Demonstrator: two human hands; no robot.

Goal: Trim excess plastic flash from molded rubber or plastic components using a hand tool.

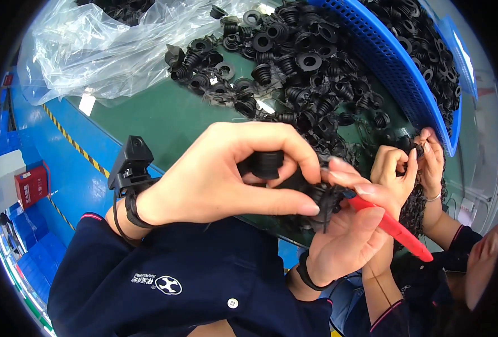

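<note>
My left hand (215,174) is closed, its thumb and forefinger pinching a black rubber bellows (323,203) in front of my chest. A second ribbed black bellows (267,164) sits inside the curl of the same hand. My right hand (347,241) is wrapped round a red-handled tool (397,233), with its fingertips close against the pinched bellows. The tool's working end is hidden among fingers and rubber, so its kind does not show. Beyond both hands lies a heap of black rubber bellows (310,62), many with thin flash around them.
A blue perforated crate (392,67) full of bellows stands at the far right. To the right, a co-worker's hands (409,163) handle a black part. A clear plastic bag (114,50) lies at the far left of the green table (148,126). A camera (132,160) is strapped to my left wrist.
</note>
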